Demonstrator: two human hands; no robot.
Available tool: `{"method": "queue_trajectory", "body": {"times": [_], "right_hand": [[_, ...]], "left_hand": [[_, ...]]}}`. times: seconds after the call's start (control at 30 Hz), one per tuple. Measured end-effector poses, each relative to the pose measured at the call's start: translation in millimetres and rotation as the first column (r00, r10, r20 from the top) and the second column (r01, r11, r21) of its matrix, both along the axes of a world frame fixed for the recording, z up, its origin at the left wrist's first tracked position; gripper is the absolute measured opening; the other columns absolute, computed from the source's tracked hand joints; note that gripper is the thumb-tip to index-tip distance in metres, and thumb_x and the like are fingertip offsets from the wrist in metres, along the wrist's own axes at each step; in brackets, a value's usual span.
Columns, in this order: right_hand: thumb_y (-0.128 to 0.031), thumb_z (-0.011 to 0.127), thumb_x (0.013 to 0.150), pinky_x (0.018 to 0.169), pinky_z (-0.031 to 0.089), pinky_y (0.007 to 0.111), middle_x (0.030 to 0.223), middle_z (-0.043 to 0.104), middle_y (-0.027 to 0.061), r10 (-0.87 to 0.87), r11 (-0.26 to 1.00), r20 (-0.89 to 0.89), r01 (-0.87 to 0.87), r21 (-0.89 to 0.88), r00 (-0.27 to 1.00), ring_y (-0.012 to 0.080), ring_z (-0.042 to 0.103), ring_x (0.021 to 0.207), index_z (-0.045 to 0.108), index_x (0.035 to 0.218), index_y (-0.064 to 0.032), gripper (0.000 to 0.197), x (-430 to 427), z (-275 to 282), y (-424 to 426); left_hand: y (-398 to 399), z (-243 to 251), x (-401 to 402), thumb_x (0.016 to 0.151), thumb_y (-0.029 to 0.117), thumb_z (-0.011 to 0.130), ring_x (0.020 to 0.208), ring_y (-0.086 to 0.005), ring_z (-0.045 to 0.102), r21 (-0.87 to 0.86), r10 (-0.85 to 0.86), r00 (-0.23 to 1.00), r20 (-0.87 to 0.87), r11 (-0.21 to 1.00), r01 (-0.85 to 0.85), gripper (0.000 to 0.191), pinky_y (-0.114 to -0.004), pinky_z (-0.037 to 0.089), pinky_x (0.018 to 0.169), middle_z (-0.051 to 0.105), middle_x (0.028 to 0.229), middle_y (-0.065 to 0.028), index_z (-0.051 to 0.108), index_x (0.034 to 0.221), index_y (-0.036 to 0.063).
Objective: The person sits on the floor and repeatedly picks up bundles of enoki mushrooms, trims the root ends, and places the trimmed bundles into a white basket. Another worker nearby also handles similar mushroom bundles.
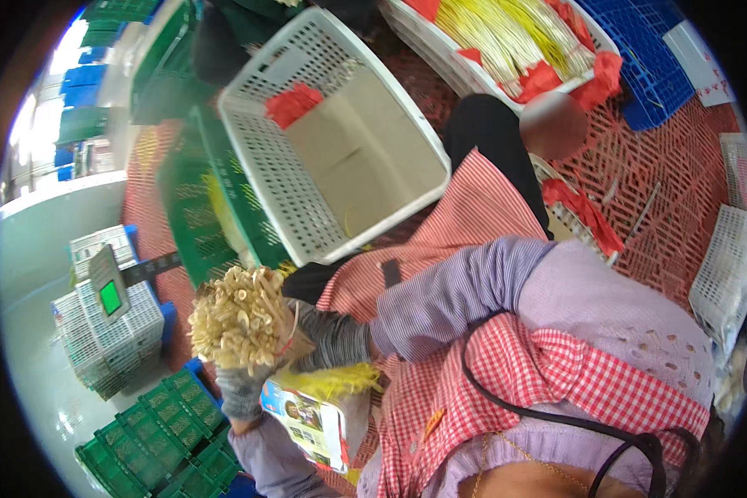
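A thick bundle of pale plant stalks [243, 317], probably yellow chives, is held with its cut ends turned up toward the camera. Both hands wear grey knit gloves. My right hand [333, 336] wraps the bundle's side, where a thin band [291, 339] shows. My left hand [243, 389] supports it from below; its fingers are mostly hidden. Just beneath the hands, yellow leaf tips [339, 381] lie against a white printed box or pack [311, 429] bearing pictures and writing.
A white crate [342, 246] with a cardboard lining and red paper [292, 104] stands before me. Beside it is a green crate [193, 205]. Another white crate [451, 75] holds yellow chives [510, 37]. A scale display [109, 297] and green crates [149, 436] stand left.
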State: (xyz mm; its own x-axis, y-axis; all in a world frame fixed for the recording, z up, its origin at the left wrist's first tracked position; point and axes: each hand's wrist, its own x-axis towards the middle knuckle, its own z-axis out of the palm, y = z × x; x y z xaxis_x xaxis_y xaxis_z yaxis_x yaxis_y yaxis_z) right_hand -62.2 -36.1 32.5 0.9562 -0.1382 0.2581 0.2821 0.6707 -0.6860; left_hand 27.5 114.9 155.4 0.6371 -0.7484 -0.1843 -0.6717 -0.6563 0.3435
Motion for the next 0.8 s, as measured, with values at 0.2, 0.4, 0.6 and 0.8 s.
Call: {"method": "queue_trajectory", "body": {"times": [0.2,0.4,0.6,0.8], "right_hand": [[-0.016,0.075,0.056,0.097,0.03,0.033,0.116,0.044,0.015,-0.037,0.923,-0.253,-0.064,-0.38,0.967,0.0271,0.04,0.112,0.031,0.119,0.0017,0.079,-12,-40,-23],[-0.018,0.074,0.057,0.096,0.032,0.035,0.115,0.045,0.0151,-0.037,0.943,-0.275,-0.057,-0.329,0.961,0.0265,0.041,0.111,0.036,0.118,0.0013,0.075,-16,-29,-38],[-0.024,0.077,0.055,0.095,0.033,0.034,0.117,0.044,0.0146,0.143,0.91,-0.408,-0.282,-0.303,0.902,0.0257,0.042,0.111,0.034,0.12,0.0001,0.082,-13,-27,-52],[-0.033,0.081,0.052,0.094,0.035,0.032,0.127,0.037,0.0156,0.145,0.932,-0.271,-0.223,-0.286,0.952,0.023,0.04,0.115,0.027,0.127,-0.0007,0.098,-9,-61,-52]], "left_hand": [[-50,-72,-2,0.046,0.004,0.081,0.109,-0.0229,0.044,-0.141,0.252,0.497,-0.831,0.767,-0.625,0.099,-0.033,0.043,0.088,0.042,0.121,-0.0089,0.023,0.127,0.004],[-34,-81,25,0.047,0.01,0.082,0.098,-0.0215,0.051,0.029,0.346,0.673,-0.654,0.9,-0.435,0.087,-0.033,0.047,0.08,0.05,0.111,-0.0092,0.034,0.119,0.0014],[-7,-94,49,0.057,0.021,0.077,0.088,-0.0277,0.054,0.058,-0.374,0.922,-0.101,0.923,0.381,0.061,-0.033,0.047,0.071,0.053,0.106,-0.0071,0.047,0.107,0.0035],[-3,-103,54,0.058,0.019,0.076,0.091,-0.0252,0.053,0.016,-0.395,0.902,-0.177,0.915,0.403,0.061,-0.032,0.046,0.073,0.053,0.107,-0.0067,0.047,0.11,0.0037]]}}
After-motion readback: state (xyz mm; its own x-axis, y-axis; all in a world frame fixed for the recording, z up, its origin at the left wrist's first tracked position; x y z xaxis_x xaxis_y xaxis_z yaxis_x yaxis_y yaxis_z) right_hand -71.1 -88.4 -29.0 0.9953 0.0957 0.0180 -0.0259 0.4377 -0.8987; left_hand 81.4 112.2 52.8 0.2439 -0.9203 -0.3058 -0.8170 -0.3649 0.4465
